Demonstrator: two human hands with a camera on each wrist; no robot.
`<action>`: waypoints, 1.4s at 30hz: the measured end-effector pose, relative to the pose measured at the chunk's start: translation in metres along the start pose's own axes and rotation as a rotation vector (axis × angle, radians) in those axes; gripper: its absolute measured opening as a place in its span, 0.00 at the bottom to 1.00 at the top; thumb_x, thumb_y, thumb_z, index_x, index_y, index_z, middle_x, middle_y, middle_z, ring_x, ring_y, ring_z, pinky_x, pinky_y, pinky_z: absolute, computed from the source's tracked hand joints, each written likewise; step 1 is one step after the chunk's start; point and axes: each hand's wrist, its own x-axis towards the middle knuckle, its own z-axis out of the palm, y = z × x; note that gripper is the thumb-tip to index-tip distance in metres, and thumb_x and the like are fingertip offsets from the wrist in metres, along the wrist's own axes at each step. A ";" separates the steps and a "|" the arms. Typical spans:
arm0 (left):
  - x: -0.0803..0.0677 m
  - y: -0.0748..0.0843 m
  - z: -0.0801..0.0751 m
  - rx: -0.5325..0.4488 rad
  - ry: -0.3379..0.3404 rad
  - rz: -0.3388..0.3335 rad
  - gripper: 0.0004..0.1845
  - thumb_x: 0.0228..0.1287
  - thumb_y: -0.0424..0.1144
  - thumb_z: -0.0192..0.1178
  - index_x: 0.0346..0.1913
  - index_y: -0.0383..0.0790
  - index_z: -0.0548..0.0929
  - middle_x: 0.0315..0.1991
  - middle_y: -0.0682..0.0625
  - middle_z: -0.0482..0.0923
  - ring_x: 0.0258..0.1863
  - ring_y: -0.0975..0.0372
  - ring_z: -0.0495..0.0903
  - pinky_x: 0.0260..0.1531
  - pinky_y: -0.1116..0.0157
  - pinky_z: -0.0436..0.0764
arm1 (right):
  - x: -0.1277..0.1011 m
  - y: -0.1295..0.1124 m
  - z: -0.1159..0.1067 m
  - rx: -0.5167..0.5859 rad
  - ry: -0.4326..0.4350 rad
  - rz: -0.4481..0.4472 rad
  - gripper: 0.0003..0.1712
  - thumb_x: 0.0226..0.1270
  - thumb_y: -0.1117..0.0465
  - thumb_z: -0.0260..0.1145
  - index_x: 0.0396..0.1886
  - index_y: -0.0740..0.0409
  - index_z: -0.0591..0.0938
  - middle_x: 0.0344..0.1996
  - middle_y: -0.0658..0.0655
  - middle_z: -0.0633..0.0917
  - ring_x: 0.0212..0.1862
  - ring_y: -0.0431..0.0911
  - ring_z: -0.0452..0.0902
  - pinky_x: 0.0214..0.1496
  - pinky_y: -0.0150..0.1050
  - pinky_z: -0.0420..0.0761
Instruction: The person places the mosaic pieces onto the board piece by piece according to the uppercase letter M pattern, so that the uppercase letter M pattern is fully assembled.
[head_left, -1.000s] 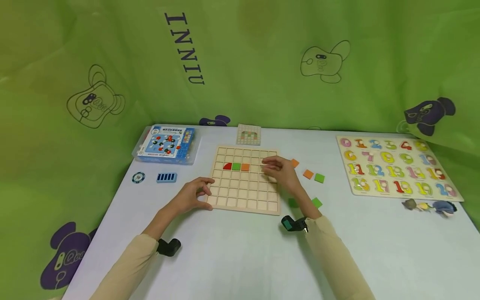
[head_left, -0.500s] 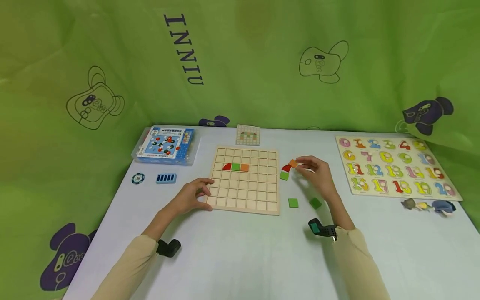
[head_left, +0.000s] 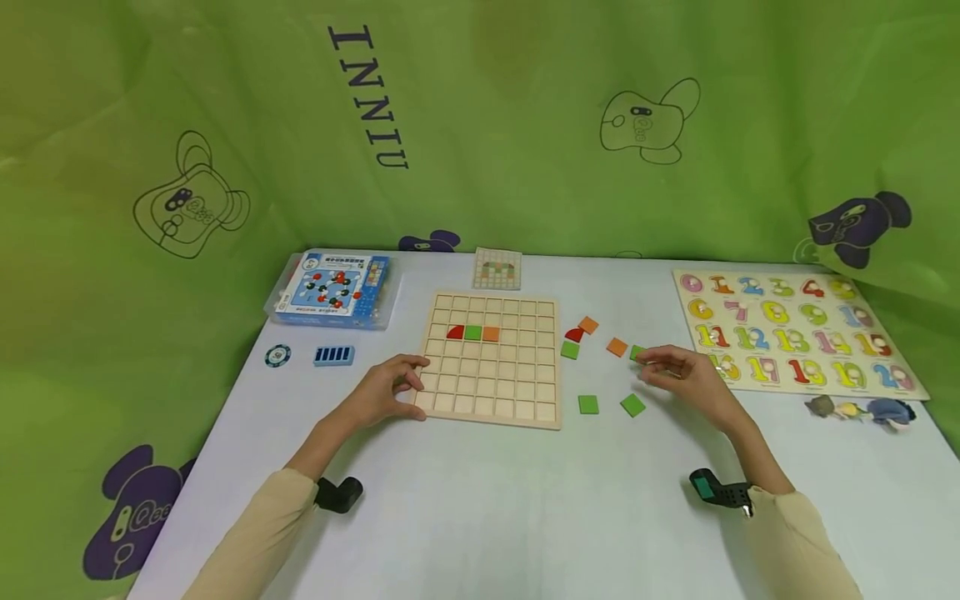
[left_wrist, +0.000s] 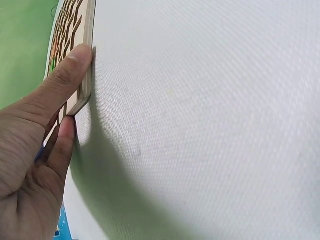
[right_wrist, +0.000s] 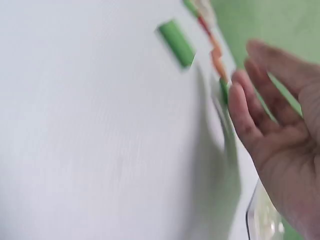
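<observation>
A wooden grid board lies on the table, with a red quarter-round tile, a green square and an orange square side by side in its cells. My left hand holds the board's near left corner; in the left wrist view the thumb presses on the edge. My right hand hovers right of the loose tiles, its fingers loosely bent and nothing between them. Its fingertips overlap a green square tile in the head view.
Loose tiles lie right of the board: orange ones, a red quarter-round and several green squares. A pattern card stands behind the board. A number puzzle lies at right, a boxed set at back left.
My right hand has moved from over the board, past the orange tile, to the right by the green tile. My left hand and the tiles on the board have stayed put.
</observation>
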 end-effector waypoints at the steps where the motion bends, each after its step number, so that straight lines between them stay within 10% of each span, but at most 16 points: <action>1: 0.000 0.000 0.000 0.000 0.000 0.001 0.17 0.40 0.29 0.76 0.33 0.31 0.78 0.63 0.36 0.68 0.63 0.43 0.67 0.59 0.55 0.76 | -0.002 0.002 -0.002 0.010 -0.047 0.017 0.18 0.64 0.66 0.67 0.53 0.68 0.79 0.47 0.67 0.82 0.44 0.38 0.81 0.42 0.25 0.81; 16: 0.000 0.001 0.000 -0.003 -0.003 0.011 0.18 0.41 0.28 0.76 0.33 0.31 0.78 0.63 0.36 0.68 0.62 0.43 0.68 0.59 0.57 0.75 | 0.001 0.011 -0.017 0.092 -0.480 0.055 0.20 0.59 0.71 0.68 0.52 0.71 0.79 0.36 0.62 0.84 0.30 0.34 0.74 0.32 0.27 0.79; 42: 0.000 -0.007 0.000 0.003 0.009 0.027 0.18 0.40 0.30 0.76 0.33 0.32 0.78 0.63 0.37 0.68 0.62 0.43 0.68 0.59 0.55 0.75 | -0.015 0.017 0.010 0.074 0.035 -0.103 0.15 0.59 0.77 0.66 0.46 0.76 0.78 0.41 0.60 0.85 0.39 0.38 0.83 0.39 0.26 0.83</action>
